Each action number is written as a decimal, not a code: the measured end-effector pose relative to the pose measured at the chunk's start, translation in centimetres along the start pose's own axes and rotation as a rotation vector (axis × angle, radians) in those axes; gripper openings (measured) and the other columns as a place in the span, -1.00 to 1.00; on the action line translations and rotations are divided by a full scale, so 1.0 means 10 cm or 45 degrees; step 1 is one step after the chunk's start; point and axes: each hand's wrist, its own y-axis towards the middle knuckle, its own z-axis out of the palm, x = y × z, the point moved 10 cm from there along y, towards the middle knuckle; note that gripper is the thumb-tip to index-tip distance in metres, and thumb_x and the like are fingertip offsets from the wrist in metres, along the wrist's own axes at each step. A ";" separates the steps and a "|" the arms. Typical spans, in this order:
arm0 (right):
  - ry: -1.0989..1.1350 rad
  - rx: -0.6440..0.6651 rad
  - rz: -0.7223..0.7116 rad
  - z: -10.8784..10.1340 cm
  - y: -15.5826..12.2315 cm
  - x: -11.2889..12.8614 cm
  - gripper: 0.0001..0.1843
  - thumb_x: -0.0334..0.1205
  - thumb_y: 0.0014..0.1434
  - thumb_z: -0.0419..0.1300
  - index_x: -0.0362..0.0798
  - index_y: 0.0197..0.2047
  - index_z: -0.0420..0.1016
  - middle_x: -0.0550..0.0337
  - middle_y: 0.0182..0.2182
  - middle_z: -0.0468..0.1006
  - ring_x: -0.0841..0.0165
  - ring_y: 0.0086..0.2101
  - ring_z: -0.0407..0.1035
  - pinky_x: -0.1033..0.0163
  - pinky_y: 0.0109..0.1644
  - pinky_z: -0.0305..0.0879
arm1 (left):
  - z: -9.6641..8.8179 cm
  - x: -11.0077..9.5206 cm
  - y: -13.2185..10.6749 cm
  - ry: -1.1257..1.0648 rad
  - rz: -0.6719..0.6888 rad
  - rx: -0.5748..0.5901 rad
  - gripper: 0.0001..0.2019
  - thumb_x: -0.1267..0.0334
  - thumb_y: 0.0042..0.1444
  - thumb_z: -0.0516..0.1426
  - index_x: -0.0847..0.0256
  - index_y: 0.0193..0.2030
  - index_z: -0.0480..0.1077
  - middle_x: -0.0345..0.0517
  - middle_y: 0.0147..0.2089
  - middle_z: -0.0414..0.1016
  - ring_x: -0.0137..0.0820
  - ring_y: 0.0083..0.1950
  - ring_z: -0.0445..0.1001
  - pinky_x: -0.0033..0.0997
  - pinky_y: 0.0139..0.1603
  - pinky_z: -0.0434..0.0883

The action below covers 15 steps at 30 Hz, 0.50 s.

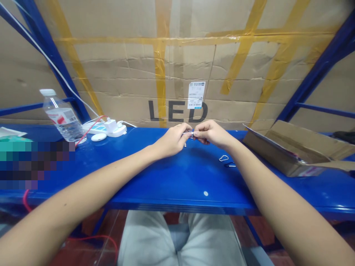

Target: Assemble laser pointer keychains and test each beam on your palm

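My left hand (174, 139) and my right hand (209, 133) meet above the blue table (172, 177). Thumbs and fingers of both pinch a small shiny metal piece (192, 135), mostly covered, so its exact kind does not show. Just below the left fingertips is a tiny metal part (185, 145); whether it hangs or lies on the table I cannot tell. Beside my right forearm lie a silver carabiner (223, 158) and a dark carabiner (229, 164), the latter partly hidden by the arm.
An opened cardboard box (288, 168) stands on the right. On the left are a water bottle (62, 118), a white power strip (119, 130) with cables and a white oval object (98, 137). A large taped carton (124, 81) rises behind the table. A pale disc (205, 193) lies near the front edge.
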 end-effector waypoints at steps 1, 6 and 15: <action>-0.034 0.003 -0.004 0.00 0.00 0.00 -0.74 -0.19 0.01 0.32 -0.15 -0.58 0.45 0.26 -0.75 0.33 0.50 -0.69 0.16 0.34 -0.61 0.07 | 0.00 -0.01 0.01 0.032 -0.003 0.003 -0.86 0.31 0.34 0.01 0.23 -0.14 0.39 -0.04 -0.18 0.58 -0.33 -0.16 0.55 -0.28 -0.12 0.45; 0.002 0.048 -0.001 0.05 0.00 -0.05 -0.75 -0.19 0.02 0.30 -0.15 -0.58 0.45 0.25 -0.75 0.34 0.49 -0.69 0.18 0.35 -0.62 0.08 | -0.05 -0.01 0.02 -0.005 -0.002 -0.060 -0.89 0.36 0.27 0.11 0.23 -0.24 0.47 -0.07 -0.23 0.63 -0.33 -0.20 0.57 -0.33 -0.17 0.45; 0.170 0.050 0.052 0.07 0.02 -0.13 -0.82 -0.28 -0.04 0.31 -0.16 -0.59 0.47 0.27 -0.78 0.29 0.51 -0.72 0.12 0.36 -0.66 0.00 | -0.06 0.06 -0.01 -0.213 -0.086 -0.129 -0.93 0.36 0.19 0.19 0.23 -0.28 0.52 -0.08 -0.24 0.65 -0.33 -0.20 0.60 -0.33 -0.14 0.50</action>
